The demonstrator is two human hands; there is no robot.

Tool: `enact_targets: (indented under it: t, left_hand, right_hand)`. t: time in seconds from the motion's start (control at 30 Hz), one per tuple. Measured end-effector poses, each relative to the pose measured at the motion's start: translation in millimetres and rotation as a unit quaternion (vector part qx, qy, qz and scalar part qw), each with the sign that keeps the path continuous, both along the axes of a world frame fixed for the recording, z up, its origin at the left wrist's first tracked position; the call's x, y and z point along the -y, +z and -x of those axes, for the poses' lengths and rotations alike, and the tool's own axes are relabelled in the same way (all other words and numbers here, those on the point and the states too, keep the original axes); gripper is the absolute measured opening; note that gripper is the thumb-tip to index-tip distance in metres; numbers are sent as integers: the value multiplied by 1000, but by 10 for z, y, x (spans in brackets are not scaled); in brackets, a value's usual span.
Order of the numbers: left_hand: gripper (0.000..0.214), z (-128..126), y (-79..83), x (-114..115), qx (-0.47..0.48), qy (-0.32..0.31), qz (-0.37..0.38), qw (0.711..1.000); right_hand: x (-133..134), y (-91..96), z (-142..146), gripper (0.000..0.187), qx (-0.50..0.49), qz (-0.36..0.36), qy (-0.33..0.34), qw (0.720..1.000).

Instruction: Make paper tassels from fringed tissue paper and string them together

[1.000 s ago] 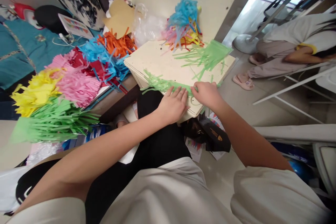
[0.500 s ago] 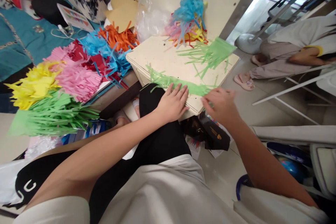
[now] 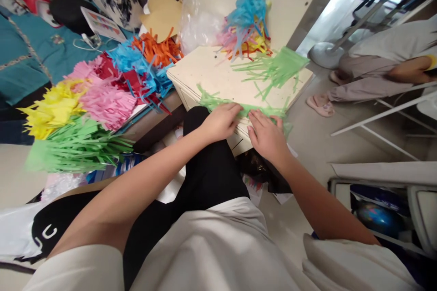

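A strip of green fringed tissue paper lies along the near edge of a small cream tabletop, narrowed into a band. My left hand is closed on the band's left part, its fingers bent over the paper. Close beside it, my right hand grips the band with fingers on top and thumb at the near side. Cut fringes stick out past both hands. Farther back on the same top rests another green fringed sheet, its strands pointing left.
Fringed paper bunches in yellow, pink, green and orange crowd a surface at left. A blue tassel tops a colourful pile behind. A seated person's legs and white metal bars are at right.
My right hand has moved left and onto the paper, close to my left hand. The left fingers, spread flat before, are now bent. The green band looks narrower.
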State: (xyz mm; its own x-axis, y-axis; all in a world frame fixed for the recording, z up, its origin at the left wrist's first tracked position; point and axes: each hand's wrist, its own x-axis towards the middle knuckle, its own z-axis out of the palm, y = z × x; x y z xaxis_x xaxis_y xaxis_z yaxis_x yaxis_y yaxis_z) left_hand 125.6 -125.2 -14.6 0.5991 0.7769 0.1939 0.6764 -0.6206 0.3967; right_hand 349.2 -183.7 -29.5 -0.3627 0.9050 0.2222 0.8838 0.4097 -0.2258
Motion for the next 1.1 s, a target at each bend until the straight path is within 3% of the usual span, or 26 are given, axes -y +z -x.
enact_targets:
  t: [0.13, 0.33, 0.63, 0.87, 0.97, 1.03, 1.1]
  left_hand:
    - [38, 213, 25, -209, 7, 22, 13, 1000]
    - [24, 309, 55, -427, -29, 0, 0, 1000]
    - [19, 328, 15, -551, 29, 11, 15, 999]
    - [16, 434, -5, -642, 7, 27, 2, 1000]
    - [20, 440, 136, -581, 7, 52, -47, 998]
    - [28, 326, 241, -424, 2, 58, -91, 994]
    - [35, 117, 287, -187, -25, 15, -111, 993]
  right_hand:
    - [-28, -89, -36, 61, 16, -13, -16, 1000]
    - [-23, -9, -44, 62, 25, -5, -13, 1000]
    - [-23, 63, 32, 61, 53, -14, -23, 998]
    - [25, 62, 58, 59, 84, -18, -29, 996]
    - [65, 19, 69, 61, 74, -13, -30, 997]
    - [92, -32, 74, 63, 64, -10, -29, 997]
    - [110, -91, 76, 65, 53, -9, -29, 998]
